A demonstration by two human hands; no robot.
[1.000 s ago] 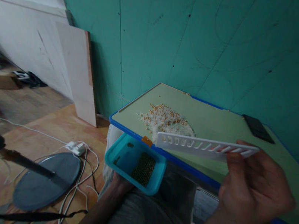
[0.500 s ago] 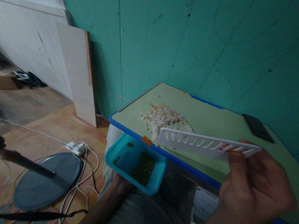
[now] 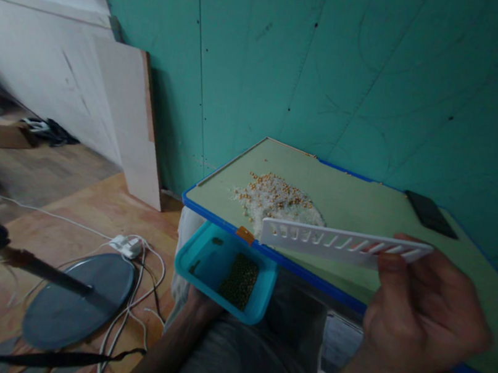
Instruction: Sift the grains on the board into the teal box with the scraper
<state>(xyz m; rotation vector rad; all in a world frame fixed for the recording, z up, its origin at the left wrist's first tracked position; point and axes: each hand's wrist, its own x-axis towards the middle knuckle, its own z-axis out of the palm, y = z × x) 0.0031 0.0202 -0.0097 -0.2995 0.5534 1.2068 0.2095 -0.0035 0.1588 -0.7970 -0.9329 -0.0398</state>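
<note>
1. The far and right parts of the green tabletop (image 3: 368, 204) are left bare; only a dark flat object (image 3: 429, 213) lies near the wall there
2. The near-left of the top is taken up by a grain pile (image 3: 277, 200); the white slotted strip (image 3: 343, 244) is held across just in front of it
3. Below the blue edge, the gap is filled by a teal tray (image 3: 220, 257)

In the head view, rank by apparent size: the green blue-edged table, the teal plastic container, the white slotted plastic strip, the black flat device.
1. Green blue-edged table
2. Teal plastic container and white slotted plastic strip: about alike, and the strip is nearer the camera, so unranked
3. Black flat device
</note>
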